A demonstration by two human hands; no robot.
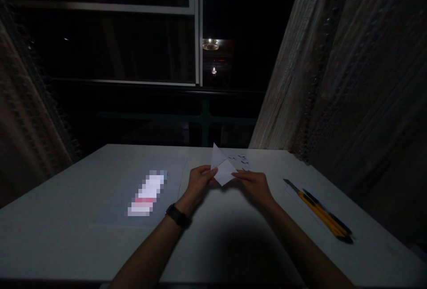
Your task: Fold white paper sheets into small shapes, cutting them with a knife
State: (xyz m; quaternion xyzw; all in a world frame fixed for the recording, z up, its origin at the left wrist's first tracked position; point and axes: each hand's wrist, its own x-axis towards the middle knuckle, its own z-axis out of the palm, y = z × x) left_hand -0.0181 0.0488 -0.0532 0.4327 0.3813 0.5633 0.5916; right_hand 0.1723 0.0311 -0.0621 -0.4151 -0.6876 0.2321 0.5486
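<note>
A small folded white paper (223, 168) is held up above the table between my two hands. It has a pointed top and a crease running across its middle. My left hand (202, 178), with a dark watch on its wrist, pinches the paper's left side, thumb in front. At the right corner, my right hand (253, 183) grips it between thumb and fingers. The fingers behind the paper are partly hidden. Behind it on the table lie small pieces or marks (244, 162) with dark strokes, too dim to make out.
On the white table (66, 240), a lit, pixelated phone-shaped screen (147, 194) rests on a pale sheet (110, 211) at the left. A yellow utility knife (320, 211) lies at the right beside a dark pen (328, 212). Curtains (287, 80) hang beyond, around a dark window.
</note>
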